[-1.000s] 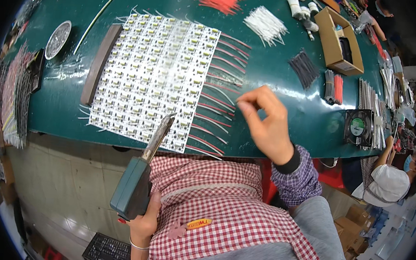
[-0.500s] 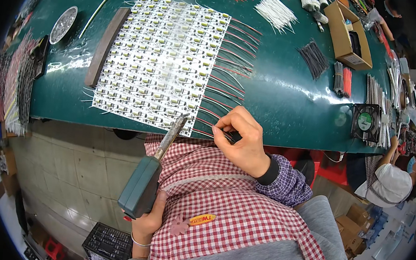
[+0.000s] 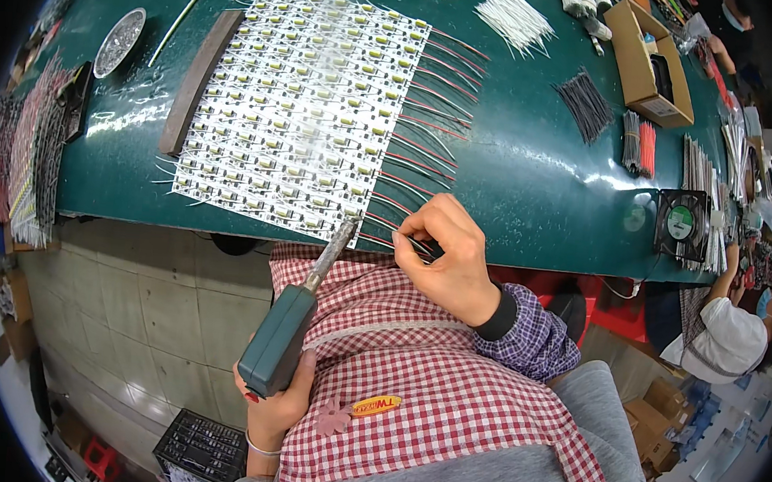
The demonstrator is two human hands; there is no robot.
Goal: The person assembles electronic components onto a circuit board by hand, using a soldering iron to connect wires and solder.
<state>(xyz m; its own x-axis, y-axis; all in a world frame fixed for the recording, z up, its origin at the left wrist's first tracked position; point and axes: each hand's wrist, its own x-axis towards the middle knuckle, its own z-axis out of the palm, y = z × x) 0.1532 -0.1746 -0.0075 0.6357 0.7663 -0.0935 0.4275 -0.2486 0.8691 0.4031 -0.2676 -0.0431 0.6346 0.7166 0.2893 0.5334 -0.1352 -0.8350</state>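
My left hand [image 3: 287, 404] is closed around the grip of a soldering gun [image 3: 276, 341] with a dark green body. Its long metal barrel points up and away, and the tip is at the near right corner of a white circuit board panel [image 3: 299, 130]. Rows of small yellowish and dark components cover the panel. Thin red, black and white wires [image 3: 424, 158] stick out along its right edge. Just right of that corner, my right hand [image 3: 448, 255] pinches thin wire; the exact strands between the fingertips are partly hidden.
A dark bar [image 3: 201, 81] lies along the panel's left edge. A small round dish [image 3: 119, 43] stands farther left. To the right are black wires [image 3: 583, 104], white wires [image 3: 515, 20], a cardboard box [image 3: 649, 67] and a small fan [image 3: 680, 222]. A co-worker [image 3: 723, 335] sits at far right.
The soldering gun and my left hand have shifted a little to the right, and the tip sits slightly nearer the panel's corner. My right hand has barely moved.
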